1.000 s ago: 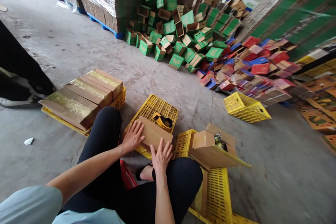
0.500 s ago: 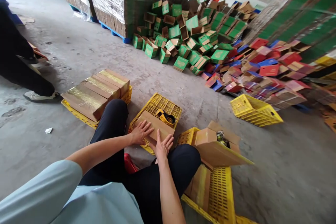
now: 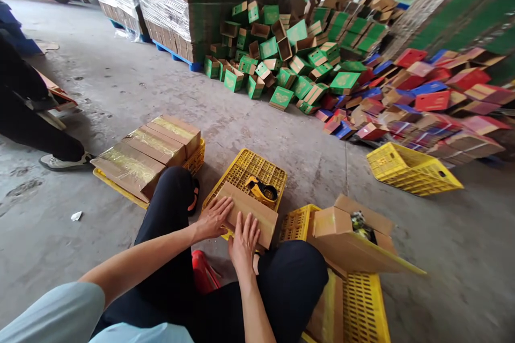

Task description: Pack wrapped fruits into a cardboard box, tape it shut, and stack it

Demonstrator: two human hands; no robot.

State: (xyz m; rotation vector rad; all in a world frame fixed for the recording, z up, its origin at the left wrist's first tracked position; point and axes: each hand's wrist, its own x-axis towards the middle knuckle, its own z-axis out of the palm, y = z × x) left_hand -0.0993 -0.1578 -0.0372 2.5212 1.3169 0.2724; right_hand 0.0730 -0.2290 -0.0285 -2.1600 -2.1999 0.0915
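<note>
A brown cardboard box [image 3: 257, 213] with a strip of tape along its top rests on an upturned yellow plastic crate [image 3: 245, 159] between my knees. My left hand [image 3: 214, 218] lies with fingers stretched out on the box's left end. Fingers apart, my right hand [image 3: 244, 244] presses flat on its near side, right of the left hand. Just behind the box, a yellow and black tape dispenser [image 3: 262, 189] sits on the same crate. Neither hand grips anything.
Taped boxes [image 3: 149, 150] fill a crate on the left. At right, an open box [image 3: 338, 238] stands over another yellow crate [image 3: 364, 300]. A yellow crate [image 3: 414, 169] lies farther off. Green cartons [image 3: 281, 69] are heaped behind. A person's leg [image 3: 48, 123] is at far left.
The view has shifted, so the crates and boxes sit lower and most lie farther right. My right hand has slid toward the box's near side; the left stays on its left end.
</note>
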